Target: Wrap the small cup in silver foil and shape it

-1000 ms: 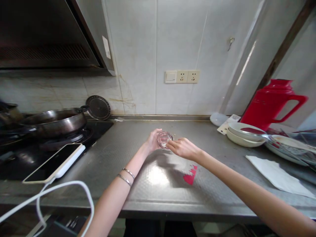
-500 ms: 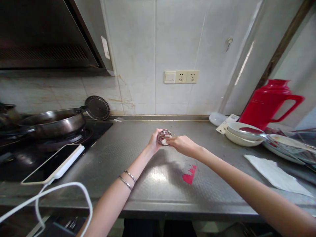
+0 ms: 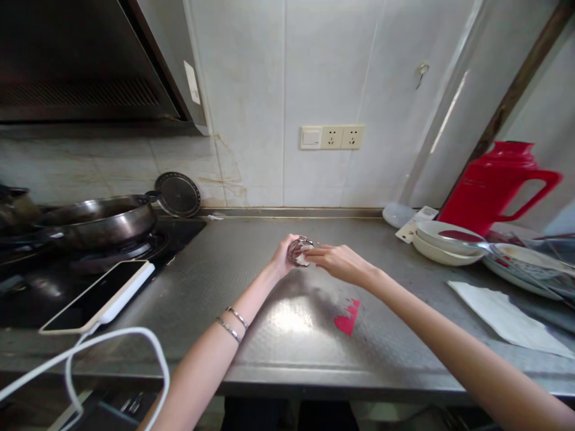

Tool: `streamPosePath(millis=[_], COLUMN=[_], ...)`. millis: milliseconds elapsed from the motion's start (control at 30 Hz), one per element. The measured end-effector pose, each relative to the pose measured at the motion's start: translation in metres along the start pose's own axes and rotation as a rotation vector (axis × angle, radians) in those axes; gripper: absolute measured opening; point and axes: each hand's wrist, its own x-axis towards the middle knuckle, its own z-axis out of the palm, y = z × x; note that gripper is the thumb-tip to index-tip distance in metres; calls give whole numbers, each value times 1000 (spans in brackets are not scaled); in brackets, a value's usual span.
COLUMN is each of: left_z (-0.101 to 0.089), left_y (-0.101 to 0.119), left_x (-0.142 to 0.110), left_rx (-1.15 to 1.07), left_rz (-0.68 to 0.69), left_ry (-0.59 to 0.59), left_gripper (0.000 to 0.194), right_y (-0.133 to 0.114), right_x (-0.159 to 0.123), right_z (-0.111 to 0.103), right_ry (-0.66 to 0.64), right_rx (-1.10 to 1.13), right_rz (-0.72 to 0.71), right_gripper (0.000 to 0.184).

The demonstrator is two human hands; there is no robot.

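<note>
Centrally, two hands, left grip around one glass (image 3: 296, 251), right grip pinching white wad (image 3: 302, 258)

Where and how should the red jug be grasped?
Best is probably the handle of the red jug, closing around its sloping outer bar from the right: the loop sticks out that way with an open gap behind the bar, while stacked bowls crowd the jug's front.

Small clear glass (image 3: 296, 252) held tilted in left hand (image 3: 283, 256) above metal counter (image 3: 251, 305), opening turned toward right hand (image 3: 338, 262); white wad (image 3: 302, 258) pinched in fingertips at glass opening.
</note>
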Motion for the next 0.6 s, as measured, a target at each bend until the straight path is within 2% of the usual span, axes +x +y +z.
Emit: streamPosePath(millis=[67, 167, 300, 400, 500, 600], left_z=[-1, -3, -4, -2, 3, 7], left_y=[0, -1, -4, -4, -1, 2], left_x=[-2, -4, -2, -3, -8, -12], left_rx=[13, 22, 13, -2, -24, -31], left_rz=[-27, -53, -33, 27, 112, 166], left_ry=[-45, -92, -89, -70, -50, -32], left_gripper=[19, 19, 20, 22, 23, 25], right_y=[4, 4, -1, -8, -21, -36], right_x=[-2, -2, 0, 2, 7, 15], right_z=[-8, -13, -11, -5, 6, 23], right_ry=[-30, -49, -66, -62, -23, 146], right_rx=[-92, -201, -251, -185, -56, 185], right_rz=[-33, -54, -27, 78, 249, 365], right_gripper=[35, 24, 21, 28, 43, 42])
